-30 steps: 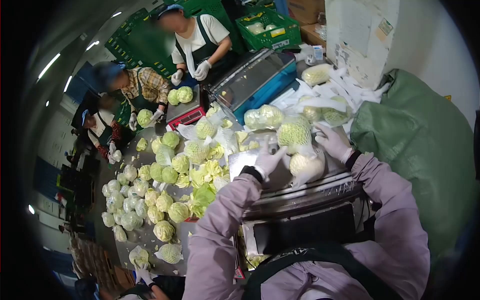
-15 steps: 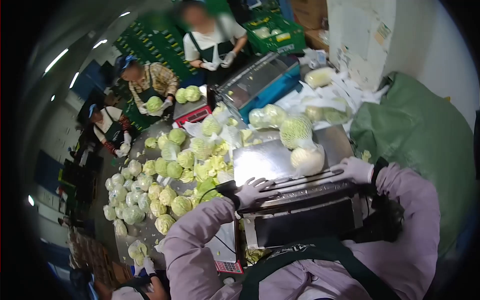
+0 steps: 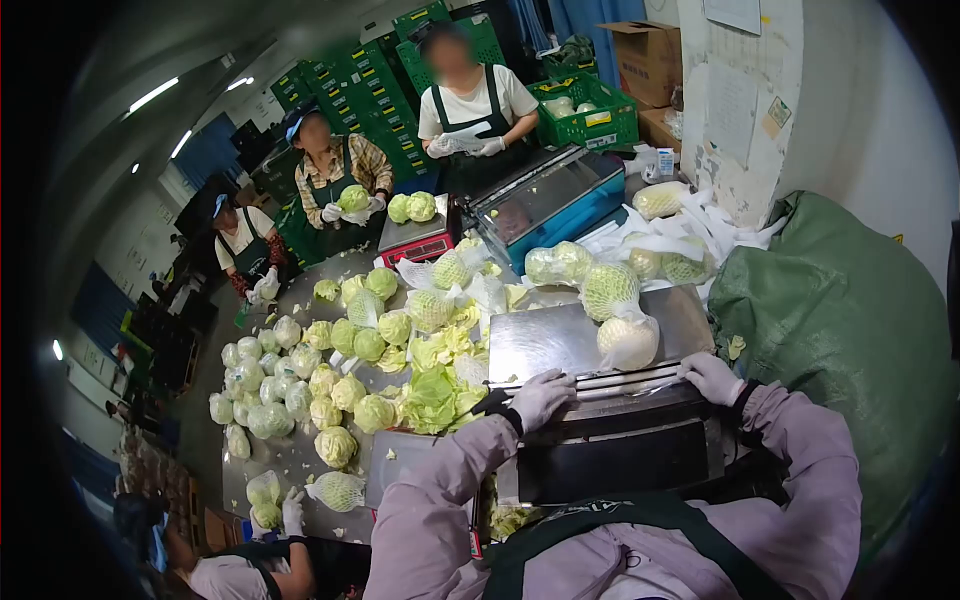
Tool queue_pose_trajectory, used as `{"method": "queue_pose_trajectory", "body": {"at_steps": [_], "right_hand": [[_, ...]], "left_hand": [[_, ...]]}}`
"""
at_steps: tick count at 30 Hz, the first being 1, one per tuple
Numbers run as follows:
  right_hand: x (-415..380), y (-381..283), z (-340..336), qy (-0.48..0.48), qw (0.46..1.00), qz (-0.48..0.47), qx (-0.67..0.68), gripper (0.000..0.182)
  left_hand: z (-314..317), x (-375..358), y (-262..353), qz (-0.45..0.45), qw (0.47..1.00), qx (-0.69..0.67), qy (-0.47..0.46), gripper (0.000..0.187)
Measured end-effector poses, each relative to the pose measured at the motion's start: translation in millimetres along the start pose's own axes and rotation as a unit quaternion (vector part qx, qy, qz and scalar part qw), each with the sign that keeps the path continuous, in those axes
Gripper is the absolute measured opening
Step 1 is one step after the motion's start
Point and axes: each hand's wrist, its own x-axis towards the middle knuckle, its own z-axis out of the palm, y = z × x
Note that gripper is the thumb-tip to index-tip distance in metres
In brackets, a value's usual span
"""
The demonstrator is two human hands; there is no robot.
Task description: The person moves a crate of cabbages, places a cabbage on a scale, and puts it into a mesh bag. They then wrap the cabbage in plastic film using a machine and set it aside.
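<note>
My left hand [image 3: 543,398], in a white glove, rests on the left end of the long bars [image 3: 630,377] along the wrapping machine's front edge, its fingers together and curled over them. At the right end of the same bars, my right hand [image 3: 712,378] lies with its fingers bent over the edge; what it grips, if anything, is hidden. Beyond the bars, a netted cabbage [image 3: 610,291] and a pale wrapped cabbage [image 3: 628,343] sit on the machine's metal plate [image 3: 535,341].
Many cabbages [image 3: 374,412] and loose leaves [image 3: 432,398] cover the table to the left. A red scale [image 3: 416,246] and blue machine [image 3: 550,215] stand farther back. A green sack [image 3: 820,330] bulges at the right. Several co-workers stand around the table.
My left hand has gone from spread fingers to curled ones on the bars. My right hand's fingers have drawn in. The head view has shifted, and the co-worker at the back now holds up white netting.
</note>
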Motion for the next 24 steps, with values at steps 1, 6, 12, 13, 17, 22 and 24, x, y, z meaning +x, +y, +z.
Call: {"method": "queue_pose_trajectory", "body": {"at_steps": [1, 6, 12, 13, 17, 22, 24], "right_hand": [[-6.5, 0.1, 0.3, -0.001, 1.0, -0.001, -0.001, 0.009], [-33.6, -53.8, -44.4, -0.203, 0.972, 0.067, 0.097, 0.016], [37.6, -164.1, -177.3, -0.325, 0.895, 0.005, 0.307, 0.014], [49.2, -158.8, -190.1, -0.183, 0.887, 0.027, 0.423, 0.012], [164.6, -78.9, -146.7, 0.066, 0.745, -0.081, 0.659, 0.034], [220.4, 38.9, -39.3, 0.113, 0.982, -0.136, -0.061, 0.042], [194.4, 41.3, -16.0, -0.006, 0.992, -0.116, -0.04, 0.045]], "left_hand": [[4.5, -4.6, 1.6, -0.028, 0.999, -0.045, 0.013, 0.023], [-77.3, -28.0, 65.4, -0.187, 0.97, -0.073, -0.137, 0.02], [-225.8, 24.8, 72.4, -0.227, 0.829, -0.509, -0.046, 0.012], [-242.5, 49.0, 76.9, -0.31, 0.639, -0.699, 0.084, 0.026], [-204.4, 133.9, -25.7, -0.087, 0.499, -0.813, 0.288, 0.036], [-60.2, 169.9, -136.0, -0.145, 0.962, -0.173, 0.152, 0.037], [-26.8, 158.0, -135.1, -0.001, 0.997, -0.073, 0.015, 0.041]]}}
